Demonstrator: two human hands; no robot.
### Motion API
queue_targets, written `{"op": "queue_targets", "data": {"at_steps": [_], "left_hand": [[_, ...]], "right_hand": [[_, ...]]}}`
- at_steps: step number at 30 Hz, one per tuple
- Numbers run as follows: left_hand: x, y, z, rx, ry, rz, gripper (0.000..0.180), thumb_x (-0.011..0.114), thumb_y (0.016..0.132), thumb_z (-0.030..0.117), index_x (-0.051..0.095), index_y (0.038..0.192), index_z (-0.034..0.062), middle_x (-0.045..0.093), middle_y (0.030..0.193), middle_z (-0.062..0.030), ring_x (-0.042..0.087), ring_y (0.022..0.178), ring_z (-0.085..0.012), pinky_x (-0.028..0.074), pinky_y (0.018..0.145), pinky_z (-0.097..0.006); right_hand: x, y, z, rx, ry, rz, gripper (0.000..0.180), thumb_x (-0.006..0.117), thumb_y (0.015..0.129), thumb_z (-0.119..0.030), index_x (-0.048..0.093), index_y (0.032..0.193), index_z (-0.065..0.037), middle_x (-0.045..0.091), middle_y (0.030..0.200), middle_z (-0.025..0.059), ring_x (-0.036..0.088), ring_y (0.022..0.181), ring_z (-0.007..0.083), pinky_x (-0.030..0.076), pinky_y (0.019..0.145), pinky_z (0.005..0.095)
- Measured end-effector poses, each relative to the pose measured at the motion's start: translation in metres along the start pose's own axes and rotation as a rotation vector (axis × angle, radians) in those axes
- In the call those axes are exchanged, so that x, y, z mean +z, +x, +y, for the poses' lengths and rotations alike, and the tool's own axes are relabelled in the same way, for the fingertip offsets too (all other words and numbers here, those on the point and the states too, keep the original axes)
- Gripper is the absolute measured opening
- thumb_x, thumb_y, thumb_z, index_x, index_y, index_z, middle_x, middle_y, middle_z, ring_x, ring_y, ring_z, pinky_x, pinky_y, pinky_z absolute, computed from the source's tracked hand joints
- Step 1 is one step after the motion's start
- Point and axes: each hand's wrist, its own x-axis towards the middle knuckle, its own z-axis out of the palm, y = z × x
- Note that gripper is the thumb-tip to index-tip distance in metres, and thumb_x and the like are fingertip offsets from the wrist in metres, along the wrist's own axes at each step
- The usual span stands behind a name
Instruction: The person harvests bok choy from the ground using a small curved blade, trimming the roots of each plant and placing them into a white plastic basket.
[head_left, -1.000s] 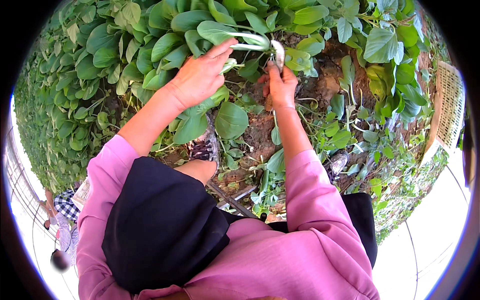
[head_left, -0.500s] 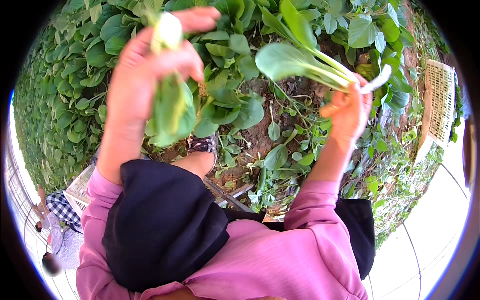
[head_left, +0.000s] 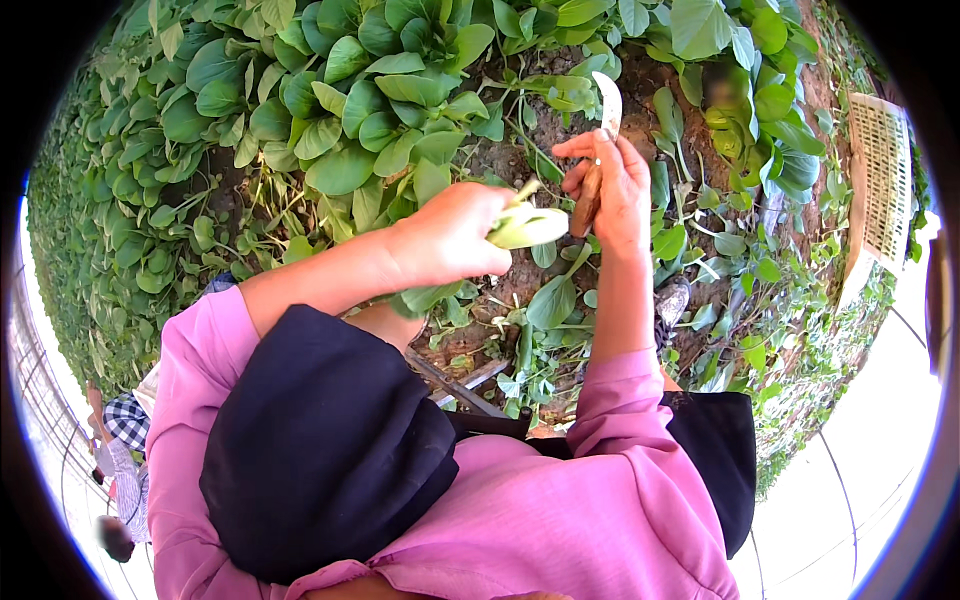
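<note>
We are looking down over pink sleeves and a dark head cover at a bed of leafy greens (head_left: 370,110). Our left hand (head_left: 450,238) is closing around a cut plant (head_left: 525,226): the fingers are wrapping its pale stalk base, which is pointing right toward the other hand, while its green leaves are hanging out below the palm. The plant is sitting up in the air above the soil (head_left: 505,160), clear of the growing rows.

Our right hand (head_left: 612,190) is gripping a knife (head_left: 605,105) by its brown handle, fingers curled tight about it. The curved pale blade is sticking up past the fingertips, pointing away from us. The two hands are staying just beside each other, the plant's stalk end nearly meeting the knife handle; we cannot tell whether they are touching.

Under the hands, bare dark soil is showing between the rows, with loose leaves (head_left: 552,300) lying scattered on it. Thick green rows are filling the upper left, and more plants are running along the upper right. A pale slatted crate (head_left: 885,180) is standing at the right edge of the bed. At the lower left another person (head_left: 120,440) in a checked shirt is standing, well apart from us.
</note>
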Motion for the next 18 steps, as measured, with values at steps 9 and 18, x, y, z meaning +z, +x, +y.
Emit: {"op": "queue_targets", "data": {"at_steps": [9, 18], "left_hand": [[-0.058, 0.006, -0.061, -0.276, 0.671, 0.246, 0.03, 0.062, 0.069, 0.008, 0.053, 0.091, -0.0122, 0.034, 0.145, -0.0278, 0.063, 0.089, -0.0422, 0.052, 0.08, -0.045], [-0.048, -0.02, -0.089, -0.202, 0.61, 0.307, 0.061, 0.059, 0.069, 0.011, 0.047, 0.124, -0.0127, 0.04, 0.142, -0.0216, 0.052, 0.118, -0.038, 0.043, 0.099, -0.04]], "right_hand": [[0.05, 0.06, 0.068, 0.397, -0.424, -0.271, 0.027, 0.049, 0.097, -0.021, 0.061, 0.086, 0.001, 0.06, 0.062, 0.0077, 0.054, 0.045, 0.0141, 0.044, 0.043, 0.0285], [0.067, 0.074, 0.142, 0.171, -0.558, -0.207, 0.03, 0.053, 0.095, -0.025, 0.062, 0.082, 0.0, 0.057, 0.061, 0.0059, 0.05, 0.044, 0.0162, 0.043, 0.044, 0.0317]]}}
